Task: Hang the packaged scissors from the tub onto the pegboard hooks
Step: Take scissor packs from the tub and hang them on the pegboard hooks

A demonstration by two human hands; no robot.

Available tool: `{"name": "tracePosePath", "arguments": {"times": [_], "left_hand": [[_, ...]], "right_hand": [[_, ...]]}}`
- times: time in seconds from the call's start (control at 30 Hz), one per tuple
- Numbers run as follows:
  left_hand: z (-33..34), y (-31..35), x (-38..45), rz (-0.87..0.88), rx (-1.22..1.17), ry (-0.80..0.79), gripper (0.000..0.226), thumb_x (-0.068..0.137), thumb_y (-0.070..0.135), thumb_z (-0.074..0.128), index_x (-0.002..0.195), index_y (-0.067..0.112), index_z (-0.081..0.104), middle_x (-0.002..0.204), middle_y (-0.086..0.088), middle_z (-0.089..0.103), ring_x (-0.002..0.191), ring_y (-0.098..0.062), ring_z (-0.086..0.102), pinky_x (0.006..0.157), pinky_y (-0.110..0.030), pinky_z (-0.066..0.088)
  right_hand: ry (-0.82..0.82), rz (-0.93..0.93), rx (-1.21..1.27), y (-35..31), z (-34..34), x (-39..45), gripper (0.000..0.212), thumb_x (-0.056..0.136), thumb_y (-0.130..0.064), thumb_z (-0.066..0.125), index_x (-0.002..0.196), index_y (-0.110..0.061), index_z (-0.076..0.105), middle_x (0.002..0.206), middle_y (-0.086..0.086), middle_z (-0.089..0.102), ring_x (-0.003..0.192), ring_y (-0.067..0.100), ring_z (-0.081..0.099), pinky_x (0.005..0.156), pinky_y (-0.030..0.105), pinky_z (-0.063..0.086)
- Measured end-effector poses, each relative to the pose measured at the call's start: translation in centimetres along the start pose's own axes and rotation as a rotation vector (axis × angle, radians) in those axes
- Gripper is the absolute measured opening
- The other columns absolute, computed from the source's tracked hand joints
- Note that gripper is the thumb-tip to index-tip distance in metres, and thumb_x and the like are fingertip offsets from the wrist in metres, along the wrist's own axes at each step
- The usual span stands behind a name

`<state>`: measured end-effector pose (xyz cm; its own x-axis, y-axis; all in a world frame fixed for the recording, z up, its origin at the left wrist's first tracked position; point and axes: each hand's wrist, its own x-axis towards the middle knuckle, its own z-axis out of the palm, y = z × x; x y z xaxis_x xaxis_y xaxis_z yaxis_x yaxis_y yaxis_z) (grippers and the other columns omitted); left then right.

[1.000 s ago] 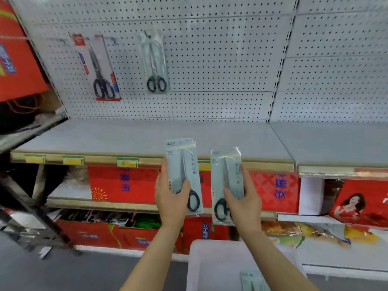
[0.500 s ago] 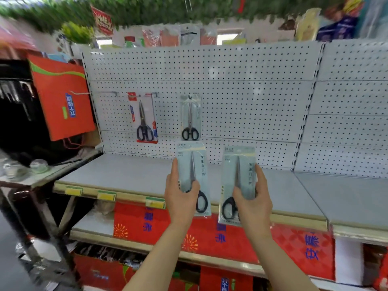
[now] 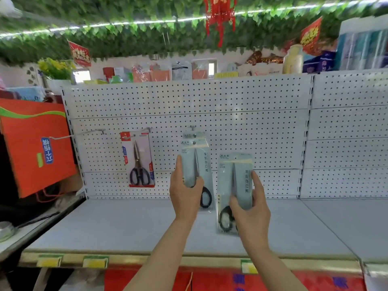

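Shop: pegboard [image 3: 231,122] display wall, shelf price tags [image 3: 95,261], stocked goods.

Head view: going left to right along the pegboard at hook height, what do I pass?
Orange bag → bare long hook → hung red-trimmed scissors pack → pale pack in the left hand, raised to the middle hook → pale pack in the right hand, held lower → bare pegboard.

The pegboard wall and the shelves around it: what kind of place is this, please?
Probably a small retail shop. Packaged scissors hang on hooks on a white pegboard, yellow price tags line the shelf edge, and boxed goods sit on top.
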<state>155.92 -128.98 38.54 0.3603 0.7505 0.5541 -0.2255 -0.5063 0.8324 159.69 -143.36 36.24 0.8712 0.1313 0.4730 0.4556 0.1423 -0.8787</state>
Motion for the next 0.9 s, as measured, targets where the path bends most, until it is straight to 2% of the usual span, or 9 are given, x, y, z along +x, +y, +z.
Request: {"name": "tracePosePath", "arguments": {"times": [0.13,0.23,0.37,0.47,0.6,0.7,0.73,0.8,0.9], "left_hand": [[1.1,-0.1,2.7,0.001,0.009,-0.012,0.078,0.085,0.015,0.067,0.150,0.037,0.030,0.104,0.034,0.041,0.091,0.035,0.037,0.067,0.006,0.034],[2.0,-0.5,4.1,-0.020,0.019,-0.022,0.080,0.085,0.018,0.067,0.150,0.040,0.027,0.108,0.027,0.045,0.094,0.019,0.045,0.066,-0.003,0.036],[3.1,-1.4,5.2,-0.044,0.056,-0.026,0.081,0.085,0.019,0.067,0.151,0.040,0.025,0.114,0.017,0.046,0.087,0.025,0.042,0.063,-0.005,0.033],[3.5,-2.3,5.8,-0.047,0.074,-0.016,0.081,0.085,0.019,0.067,0.151,0.038,0.025,0.115,0.017,0.045,0.087,0.016,0.045,0.064,-0.006,0.032],[3.8,-3.8,6.3,-0.022,0.133,-0.012,0.080,0.087,0.021,0.067,0.152,0.037,0.024,0.119,0.021,0.037,0.090,0.001,0.040,0.064,-0.009,0.031],[3.8,-4.9,6.8,0.020,0.215,-0.029,0.078,0.091,0.023,0.062,0.153,0.040,0.018,0.123,0.016,0.041,0.077,-0.001,0.040,0.065,-0.024,0.042],[3.9,-5.2,7.0,0.023,0.250,-0.029,0.077,0.092,0.025,0.061,0.153,0.041,0.016,0.125,0.013,0.044,0.069,0.000,0.039,0.062,-0.028,0.045],[3.7,-6.0,7.3,0.023,0.299,-0.040,0.076,0.094,0.029,0.059,0.152,0.045,0.012,0.127,0.008,0.046,0.064,0.004,0.041,0.058,-0.033,0.051],[3.0,-7.1,7.8,0.049,0.293,-0.068,0.075,0.093,0.035,0.061,0.150,0.050,0.014,0.125,0.007,0.046,0.077,-0.002,0.052,0.059,-0.029,0.050]], "right_hand": [[0.010,-0.021,-0.029,-0.6,0.9,1.0,0.076,0.082,-0.007,0.067,0.138,-0.048,0.038,0.125,0.005,0.062,0.050,0.005,0.053,0.050,0.012,0.048],[-0.003,-0.025,-0.029,-0.9,1.3,1.7,0.074,0.084,-0.003,0.065,0.139,-0.045,0.039,0.123,0.003,0.063,0.051,0.000,0.054,0.048,0.010,0.046],[-0.006,-0.037,-0.051,-0.6,1.8,2.6,0.074,0.084,-0.004,0.065,0.139,-0.045,0.039,0.118,0.001,0.064,0.056,0.002,0.057,0.052,0.010,0.048],[-0.010,-0.033,-0.066,-0.2,2.2,3.2,0.074,0.083,-0.003,0.064,0.139,-0.044,0.039,0.110,0.003,0.065,0.053,0.005,0.050,0.051,0.009,0.045],[-0.024,-0.045,-0.062,0.5,3.0,3.8,0.075,0.083,-0.006,0.065,0.138,-0.049,0.037,0.117,0.003,0.063,0.063,0.006,0.058,0.062,0.014,0.052],[-0.027,-0.050,-0.071,1.2,3.7,4.1,0.077,0.082,-0.010,0.066,0.135,-0.057,0.035,0.121,0.003,0.062,0.101,0.020,0.063,0.089,0.040,0.055],[-0.032,-0.046,-0.069,1.4,4.0,4.1,0.077,0.082,-0.011,0.066,0.135,-0.057,0.035,0.119,0.002,0.062,0.104,0.022,0.062,0.092,0.043,0.053],[-0.051,-0.041,-0.055,1.6,4.4,4.2,0.077,0.082,-0.011,0.066,0.135,-0.057,0.036,0.116,0.002,0.063,0.098,0.017,0.063,0.090,0.039,0.054],[-0.089,-0.052,-0.029,1.6,5.6,4.8,0.076,0.083,-0.011,0.066,0.133,-0.059,0.036,0.111,-0.001,0.064,0.091,0.013,0.062,0.084,0.025,0.054]]}}
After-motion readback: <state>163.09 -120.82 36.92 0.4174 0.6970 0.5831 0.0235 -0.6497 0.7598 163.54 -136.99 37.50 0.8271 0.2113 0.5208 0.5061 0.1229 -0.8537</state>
